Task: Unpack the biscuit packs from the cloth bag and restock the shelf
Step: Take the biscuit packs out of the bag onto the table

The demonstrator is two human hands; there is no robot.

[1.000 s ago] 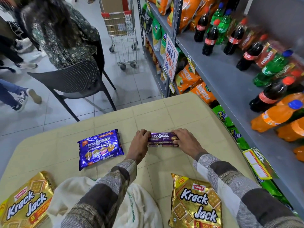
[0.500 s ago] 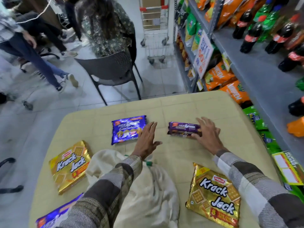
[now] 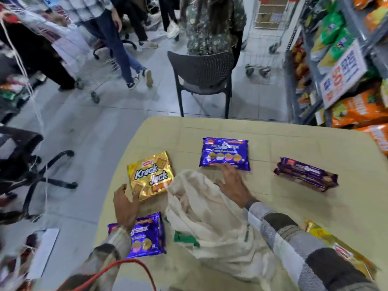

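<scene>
Left hand (image 3: 126, 203), fingers apart, touches the shiny gold biscuit pack (image 3: 150, 175) at its seven o'clock corner; right hand (image 3: 233, 185), splayed, over the cream cloth bag (image 3: 210, 223).

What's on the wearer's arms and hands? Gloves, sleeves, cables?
No gloves: left hand and right hand are bare. Left sleeve and right sleeve are long, in broad checks of grey, cream and dark brown. A thin orange cable loops in front of the left sleeve.
</scene>
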